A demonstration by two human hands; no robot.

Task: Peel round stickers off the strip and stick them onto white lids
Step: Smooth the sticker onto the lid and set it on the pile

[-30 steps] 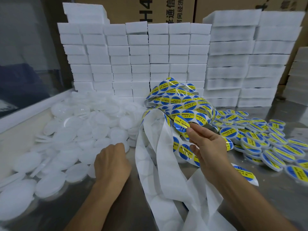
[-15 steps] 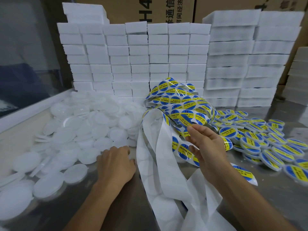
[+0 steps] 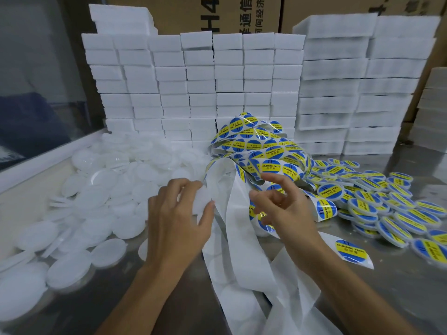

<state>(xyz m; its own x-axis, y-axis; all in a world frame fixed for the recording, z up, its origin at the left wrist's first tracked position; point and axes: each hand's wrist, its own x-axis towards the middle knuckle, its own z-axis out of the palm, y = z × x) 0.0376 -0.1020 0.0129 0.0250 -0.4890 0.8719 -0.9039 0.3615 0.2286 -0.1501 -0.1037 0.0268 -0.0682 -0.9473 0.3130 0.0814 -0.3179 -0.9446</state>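
White plastic, light and stiff: my left hand (image 3: 177, 218) pinches one lid (image 3: 202, 201) by its rim. My right hand (image 3: 281, 204) hovers loosely curled, empty, beside the floppy sticker strip (image 3: 263, 151); a sticker's thin edge should lift best. Bare lids (image 3: 116, 189) pile left on the desk (image 3: 399, 286).

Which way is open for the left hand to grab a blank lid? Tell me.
Probably none yet: the left hand already holds a white lid. Otherwise the lid pile lies unblocked beside it.
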